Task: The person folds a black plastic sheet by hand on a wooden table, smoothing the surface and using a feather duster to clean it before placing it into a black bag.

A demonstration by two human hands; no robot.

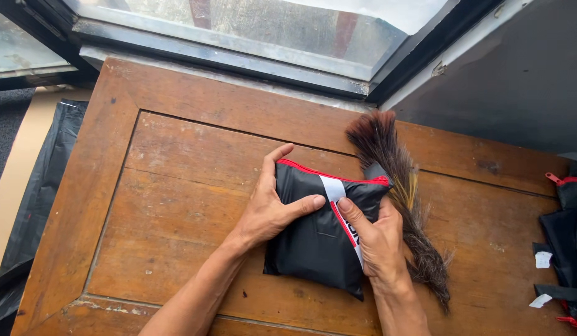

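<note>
A black pouch (313,239) with a red zip edge and a white and red stripe lies on the wooden table (176,186). My left hand (271,205) rests on its left side, thumb pressed onto the fabric and index finger near the top left corner. My right hand (377,239) grips the pouch's right side, thumb on the white stripe. Both hands press the pouch flat against the table.
A brown feather duster (400,205) lies under the pouch's right edge, running from back to front right. More black fabric with red trim and white tags (565,242) sits at the right table edge. A black plastic sheet (43,186) hangs left. A window (270,31) runs behind.
</note>
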